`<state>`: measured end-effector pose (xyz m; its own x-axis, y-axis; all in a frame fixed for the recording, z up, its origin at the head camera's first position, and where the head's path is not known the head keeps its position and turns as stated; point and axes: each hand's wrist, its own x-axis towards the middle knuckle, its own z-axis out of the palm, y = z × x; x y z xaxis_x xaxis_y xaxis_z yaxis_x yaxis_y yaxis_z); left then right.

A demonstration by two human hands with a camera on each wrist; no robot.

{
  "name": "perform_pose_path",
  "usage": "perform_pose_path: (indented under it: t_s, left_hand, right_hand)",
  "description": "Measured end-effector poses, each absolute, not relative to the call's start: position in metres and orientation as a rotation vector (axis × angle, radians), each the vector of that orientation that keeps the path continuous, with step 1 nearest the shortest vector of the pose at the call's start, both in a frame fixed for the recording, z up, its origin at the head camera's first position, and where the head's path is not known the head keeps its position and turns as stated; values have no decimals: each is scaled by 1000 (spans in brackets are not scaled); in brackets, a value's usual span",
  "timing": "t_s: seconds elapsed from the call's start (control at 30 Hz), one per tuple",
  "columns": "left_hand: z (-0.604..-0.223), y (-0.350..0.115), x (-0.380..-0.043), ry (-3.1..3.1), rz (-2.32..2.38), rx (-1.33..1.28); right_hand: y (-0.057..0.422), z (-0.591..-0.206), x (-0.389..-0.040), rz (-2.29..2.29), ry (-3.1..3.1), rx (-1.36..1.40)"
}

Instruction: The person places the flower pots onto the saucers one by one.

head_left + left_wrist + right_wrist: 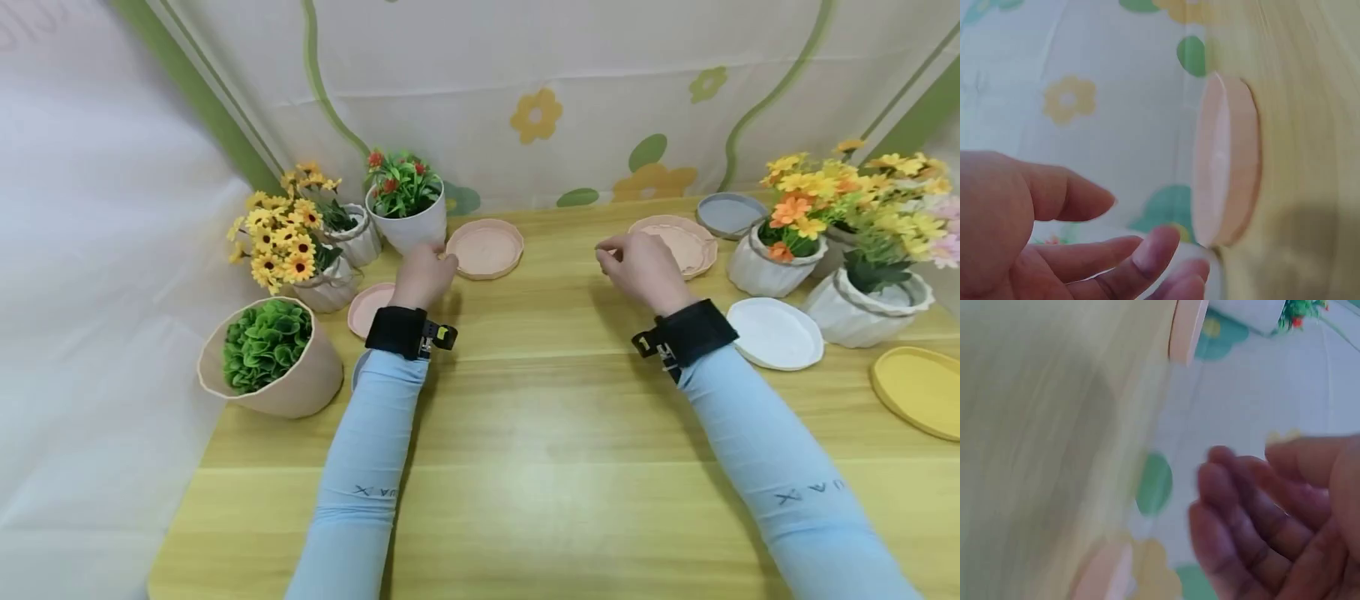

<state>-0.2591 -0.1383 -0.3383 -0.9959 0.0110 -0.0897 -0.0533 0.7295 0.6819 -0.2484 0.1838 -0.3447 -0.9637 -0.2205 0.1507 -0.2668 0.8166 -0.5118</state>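
Note:
My left hand (423, 279) is in front of the white pot with red-flowered greenery (407, 204). In the left wrist view its thumb and fingers stand apart with nothing between them, and a pink saucer (1238, 162) lies just past the fingertips. My right hand (643, 267) is over the near side of another pink saucer (678, 242) in the head view. Its fingers (1219, 531) bend loosely and hold nothing in the right wrist view. A smaller pink saucer (366, 310) lies beside the left wrist.
At left are a beige pot of green leaves (300, 375) and pots of yellow flowers (326, 287). White flower pots (776, 265), a white saucer (776, 333), a grey saucer (729, 214) and a yellow saucer (918, 392) are at right. A flower-printed cloth (450, 100) hangs behind the table (540, 467).

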Motion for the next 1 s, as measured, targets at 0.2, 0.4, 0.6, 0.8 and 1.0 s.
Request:
perform_pose_path:
  t_s: [0.2, 0.4, 0.6, 0.8, 1.0]
  left_hand:
    - [-351, -145, -268, 2715, 1250, -251]
    - [-348, -145, -269, 2623, 1359, -292]
    - [-334, -150, -257, 2634, 1470, -305]
    - [-319, -166, -247, 2672, 1564, -359]
    - [-314, -186, -247, 2698, 1595, -427]
  right_hand:
    - [160, -348, -281, 1206, -2930, 287]
    - [125, -363, -326, 1443, -2973, 163]
    - [97, -381, -360, 1353, -3107, 131]
    - [88, -383, -371, 1352, -3145, 185]
    - [84, -392, -387, 1389, -3177, 217]
